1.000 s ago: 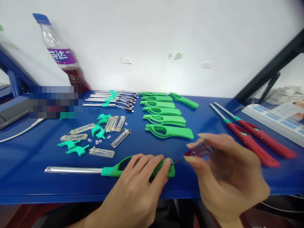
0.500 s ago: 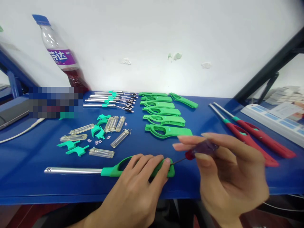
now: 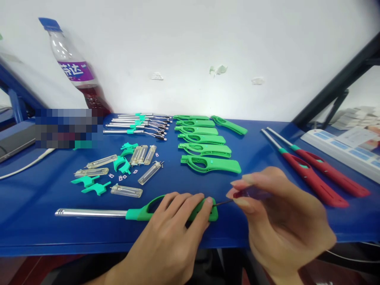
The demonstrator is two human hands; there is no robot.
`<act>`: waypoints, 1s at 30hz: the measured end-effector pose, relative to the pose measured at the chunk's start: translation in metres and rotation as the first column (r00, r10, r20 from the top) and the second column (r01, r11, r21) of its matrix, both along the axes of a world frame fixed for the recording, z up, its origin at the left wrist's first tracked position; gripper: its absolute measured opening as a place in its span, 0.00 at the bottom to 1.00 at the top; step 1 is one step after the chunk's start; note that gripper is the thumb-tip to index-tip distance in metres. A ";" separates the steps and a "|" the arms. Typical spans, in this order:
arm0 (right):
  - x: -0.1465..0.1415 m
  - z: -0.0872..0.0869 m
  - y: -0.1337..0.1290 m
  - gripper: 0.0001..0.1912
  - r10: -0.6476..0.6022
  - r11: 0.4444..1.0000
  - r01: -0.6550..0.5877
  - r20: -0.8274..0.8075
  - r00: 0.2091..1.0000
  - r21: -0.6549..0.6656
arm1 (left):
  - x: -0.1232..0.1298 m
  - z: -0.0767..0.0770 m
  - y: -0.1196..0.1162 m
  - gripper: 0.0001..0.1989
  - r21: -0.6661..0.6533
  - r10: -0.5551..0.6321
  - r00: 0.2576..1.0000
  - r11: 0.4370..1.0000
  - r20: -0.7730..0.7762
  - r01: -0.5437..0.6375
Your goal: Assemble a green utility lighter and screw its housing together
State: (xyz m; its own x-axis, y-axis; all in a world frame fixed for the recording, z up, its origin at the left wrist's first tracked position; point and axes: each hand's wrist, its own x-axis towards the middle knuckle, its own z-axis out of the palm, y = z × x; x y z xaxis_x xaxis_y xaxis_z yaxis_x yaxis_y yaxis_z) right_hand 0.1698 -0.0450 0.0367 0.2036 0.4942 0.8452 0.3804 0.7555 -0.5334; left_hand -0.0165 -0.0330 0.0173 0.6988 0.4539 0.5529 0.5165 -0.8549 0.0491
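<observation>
A green gas lighter (image 3: 139, 214) with a long metal barrel lies sideways on the blue table, barrel pointing left. My left hand (image 3: 173, 229) presses over its handle, fingers wrapped across it. In my right hand (image 3: 285, 221) a screwdriver (image 3: 251, 192) with a dark purple handle is pinched between thumb and fingers. Its thin shaft reaches left to the handle's right end by my left fingertips; the exact contact of the tip is hidden. Just behind lie several green handle shells (image 3: 219, 165) in a column, and to the left clear fuel tanks (image 3: 127, 191) and teal triggers (image 3: 96, 188).
Metal barrels with wires (image 3: 127, 131) lie at the back left. A tall drink bottle (image 3: 77, 71) leans by the wall. Two red lighters (image 3: 314, 178) and a white power strip (image 3: 344, 148) are at the right. Tiny pale pieces (image 3: 135, 171) lie among the tanks.
My right fingers have closed further round the screwdriver handle, covering more of it, and the grip has turned. The left hand and the green lighter stay in place.
</observation>
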 end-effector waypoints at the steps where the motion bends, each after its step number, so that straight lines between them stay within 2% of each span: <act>1: 0.000 0.000 -0.001 0.32 -0.002 1.000 0.002 0.004 1.000 0.000 | 0.000 0.000 0.000 0.18 0.002 0.000 1.000 1.000 0.001 0.000; 4: 0.000 0.001 -0.001 0.29 -0.013 1.000 0.013 0.004 1.000 -0.018 | -0.001 -0.001 0.000 0.18 0.002 0.003 1.000 1.000 0.020 -0.003; 6: 0.002 0.002 0.001 0.23 -0.060 0.998 0.059 -0.073 0.996 -0.014 | -0.002 -0.003 -0.001 0.19 -0.002 -0.001 1.000 1.000 0.023 0.001; 9: 0.011 0.004 0.004 0.13 -0.222 0.975 0.215 -0.264 0.939 -0.054 | -0.003 -0.006 -0.002 0.22 -0.028 -0.007 1.000 1.000 0.006 0.007; 11: 0.019 0.003 0.004 0.11 -0.312 0.949 0.281 -0.286 0.906 -0.144 | -0.004 -0.007 -0.002 0.21 -0.022 -0.009 1.000 1.000 0.012 0.009; 14: 0.030 0.000 0.001 0.13 -0.318 0.900 0.247 -0.154 0.935 -0.359 | -0.002 -0.008 -0.001 0.19 0.010 -0.001 0.999 1.000 0.040 0.000; 17: 0.036 -0.006 0.000 0.14 -0.223 0.811 0.175 -0.019 0.975 -0.558 | 0.001 -0.009 0.001 0.18 0.024 0.005 0.999 1.000 0.033 -0.006; 19: 0.037 -0.009 0.002 0.13 -0.152 0.750 0.170 0.083 0.985 -0.639 | 0.002 -0.008 0.002 0.19 0.033 0.003 0.999 0.999 0.033 -0.005; 21: 0.037 -0.012 0.004 0.11 -0.097 0.712 0.211 0.204 0.974 -0.670 | 0.000 -0.007 0.002 0.20 0.044 0.001 0.999 0.999 0.046 -0.003; 22: 0.036 -0.013 0.005 0.10 -0.094 0.714 0.243 0.255 0.963 -0.656 | -0.002 -0.005 0.002 0.20 0.046 0.000 0.999 0.999 0.053 -0.002; 25: 0.034 -0.012 0.005 0.09 -0.194 0.773 0.341 0.312 0.930 -0.536 | -0.009 -0.002 0.001 0.20 0.089 -0.032 0.997 0.996 0.077 0.025; 27: 0.032 -0.008 0.001 0.14 -0.163 0.783 0.278 0.247 0.955 -0.556 | -0.009 -0.002 -0.002 0.18 0.136 -0.108 0.994 0.985 0.016 0.105; 28: 0.031 -0.006 -0.002 0.17 -0.074 0.766 0.174 0.184 0.980 -0.618 | -0.006 -0.004 -0.004 0.17 0.161 -0.157 0.987 0.974 -0.028 0.159; 29: 0.030 -0.003 -0.007 0.21 0.048 0.720 0.038 0.104 0.993 -0.693 | 0.000 -0.006 -0.006 0.16 0.176 -0.206 0.976 0.960 -0.076 0.216; 30: 0.029 0.000 -0.013 0.23 0.160 0.648 -0.094 0.015 0.987 -0.756 | 0.009 -0.009 -0.009 0.15 0.209 -0.256 0.963 0.940 -0.081 0.268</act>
